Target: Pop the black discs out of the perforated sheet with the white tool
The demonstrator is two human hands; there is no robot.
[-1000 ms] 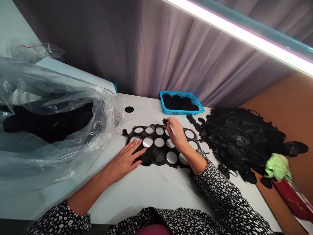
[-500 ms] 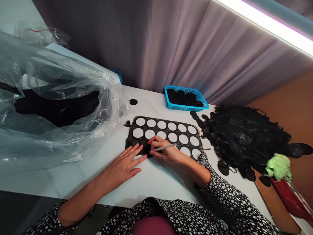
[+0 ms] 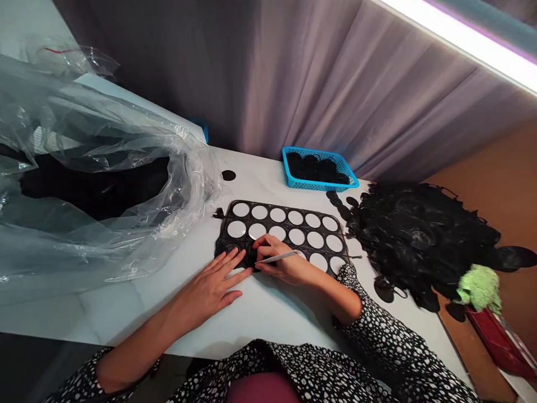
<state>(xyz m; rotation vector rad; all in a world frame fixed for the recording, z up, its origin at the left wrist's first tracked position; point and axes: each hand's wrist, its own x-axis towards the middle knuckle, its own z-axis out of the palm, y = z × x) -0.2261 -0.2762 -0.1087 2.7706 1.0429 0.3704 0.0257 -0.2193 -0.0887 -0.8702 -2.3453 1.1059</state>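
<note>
A black sheet with rows of round holes lies on the white table, and white shows through most of the holes. My left hand rests flat with its fingers spread, the fingertips on the sheet's near left corner. My right hand is closed round a thin grey tool, which slants between the fingers. Its fingertips are at a dark round spot in the near row, just right of my left fingers. What the tool's tip touches is hidden.
A blue basket of black discs stands behind the sheet. Black pieces are heaped at the right, beside a green cloth and a red object. An open clear bag with black material covers the left. One black disc lies behind.
My right hand has shifted very slightly and the tool in it lies at a flatter slant. The left hand stays spread in the same place.
</note>
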